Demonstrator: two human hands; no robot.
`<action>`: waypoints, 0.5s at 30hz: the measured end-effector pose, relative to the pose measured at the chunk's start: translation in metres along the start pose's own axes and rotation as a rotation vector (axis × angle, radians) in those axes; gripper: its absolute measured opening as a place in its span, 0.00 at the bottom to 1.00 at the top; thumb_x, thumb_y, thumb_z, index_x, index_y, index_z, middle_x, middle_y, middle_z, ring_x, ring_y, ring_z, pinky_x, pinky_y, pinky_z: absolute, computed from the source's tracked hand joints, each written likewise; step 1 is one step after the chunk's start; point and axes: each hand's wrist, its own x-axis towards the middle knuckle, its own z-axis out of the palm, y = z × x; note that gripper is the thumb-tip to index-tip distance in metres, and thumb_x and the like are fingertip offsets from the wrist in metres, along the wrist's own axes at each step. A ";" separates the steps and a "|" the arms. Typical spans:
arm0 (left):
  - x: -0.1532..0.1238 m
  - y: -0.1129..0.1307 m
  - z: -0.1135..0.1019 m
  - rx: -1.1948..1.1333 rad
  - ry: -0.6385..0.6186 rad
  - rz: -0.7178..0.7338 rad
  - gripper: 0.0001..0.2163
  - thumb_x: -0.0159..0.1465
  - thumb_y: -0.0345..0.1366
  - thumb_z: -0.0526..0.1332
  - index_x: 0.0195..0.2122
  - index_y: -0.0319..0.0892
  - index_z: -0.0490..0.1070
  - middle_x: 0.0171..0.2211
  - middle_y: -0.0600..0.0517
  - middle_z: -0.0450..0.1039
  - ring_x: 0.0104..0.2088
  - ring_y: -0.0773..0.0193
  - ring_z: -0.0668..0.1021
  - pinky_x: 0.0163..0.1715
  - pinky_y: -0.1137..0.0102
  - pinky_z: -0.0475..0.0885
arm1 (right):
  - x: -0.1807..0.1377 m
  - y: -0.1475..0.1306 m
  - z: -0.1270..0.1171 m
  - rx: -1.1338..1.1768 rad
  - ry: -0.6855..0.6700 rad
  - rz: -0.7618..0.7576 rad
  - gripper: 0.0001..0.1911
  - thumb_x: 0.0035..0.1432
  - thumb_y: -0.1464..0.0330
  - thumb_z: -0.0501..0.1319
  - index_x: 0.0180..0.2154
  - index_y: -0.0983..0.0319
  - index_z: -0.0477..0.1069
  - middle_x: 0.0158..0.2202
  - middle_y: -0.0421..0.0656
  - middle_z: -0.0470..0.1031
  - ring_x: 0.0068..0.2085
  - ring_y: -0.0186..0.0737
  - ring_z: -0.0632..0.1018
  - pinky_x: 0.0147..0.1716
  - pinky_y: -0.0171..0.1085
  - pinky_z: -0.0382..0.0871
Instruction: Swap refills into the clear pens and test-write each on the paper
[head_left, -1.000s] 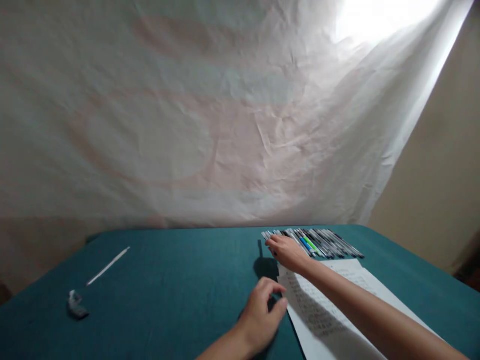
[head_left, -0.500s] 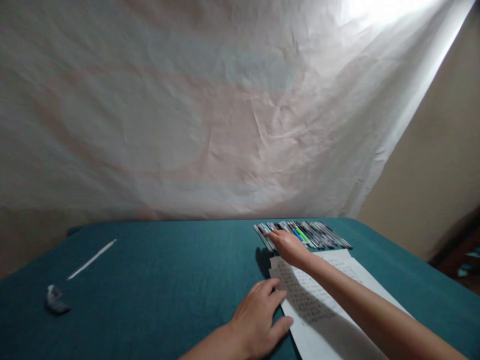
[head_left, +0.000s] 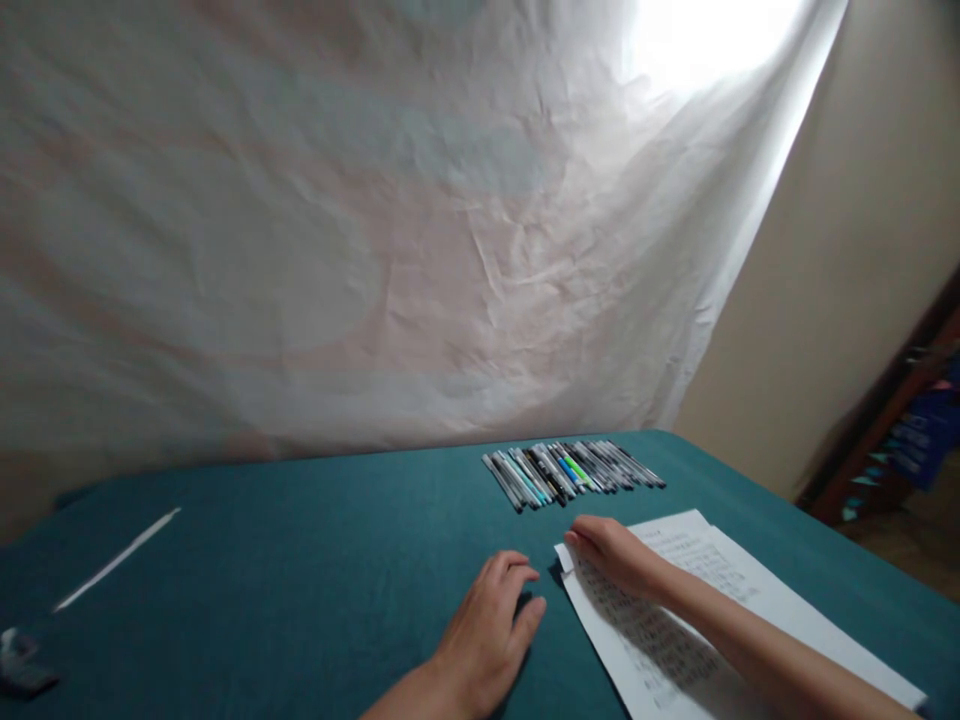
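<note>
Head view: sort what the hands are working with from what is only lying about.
In hand:
right hand resting on the written paper sheet
left hand flat on the teal tablecloth
row of pens just beyond

Lying about:
white stick
small grey object

A teal table (head_left: 300, 560) carries a paper (head_left: 697, 600); pens (head_left: 570, 470) lie beyond the paper, a white stick (head_left: 116, 560) far left of it.

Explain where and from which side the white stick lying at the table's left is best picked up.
Pinch the white stick near its middle, coming from above with fingers across its width. It is thin, lies flat on the teal table and runs diagonally with bare cloth on both sides, so a mid-length pinch would probably keep it balanced.
</note>
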 end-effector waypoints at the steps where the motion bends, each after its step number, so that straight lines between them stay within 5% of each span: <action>1: 0.000 0.000 0.000 0.003 -0.003 -0.006 0.13 0.62 0.39 0.50 0.45 0.44 0.67 0.48 0.46 0.64 0.50 0.60 0.66 0.51 0.65 0.59 | -0.005 0.002 -0.003 0.012 -0.010 0.000 0.19 0.61 0.61 0.45 0.23 0.63 0.64 0.22 0.39 0.66 0.24 0.33 0.65 0.25 0.31 0.57; 4: 0.000 0.002 0.000 0.018 -0.014 -0.012 0.12 0.62 0.38 0.50 0.45 0.43 0.66 0.48 0.46 0.64 0.50 0.60 0.66 0.51 0.65 0.59 | -0.002 0.007 -0.012 0.073 -0.006 0.004 0.19 0.61 0.59 0.46 0.26 0.63 0.67 0.23 0.39 0.68 0.25 0.33 0.67 0.25 0.31 0.59; 7: 0.000 0.002 0.001 0.030 -0.012 0.004 0.12 0.63 0.37 0.50 0.45 0.43 0.66 0.48 0.46 0.64 0.49 0.60 0.66 0.51 0.65 0.59 | 0.026 0.017 -0.016 0.083 0.051 0.122 0.19 0.60 0.57 0.47 0.40 0.64 0.67 0.35 0.44 0.73 0.35 0.37 0.73 0.33 0.33 0.63; 11: -0.001 0.001 0.001 0.052 -0.007 0.018 0.11 0.62 0.36 0.50 0.44 0.42 0.66 0.46 0.46 0.64 0.48 0.61 0.67 0.50 0.66 0.60 | 0.078 0.029 -0.012 -0.112 0.047 0.440 0.33 0.53 0.51 0.52 0.50 0.70 0.61 0.49 0.56 0.67 0.50 0.49 0.68 0.46 0.37 0.59; 15: 0.000 -0.001 0.001 0.062 0.007 0.026 0.10 0.62 0.35 0.51 0.43 0.42 0.66 0.45 0.47 0.65 0.47 0.61 0.67 0.49 0.66 0.61 | 0.115 0.033 0.000 -0.154 -0.006 0.584 0.44 0.45 0.44 0.54 0.51 0.75 0.60 0.50 0.64 0.64 0.52 0.58 0.66 0.48 0.44 0.57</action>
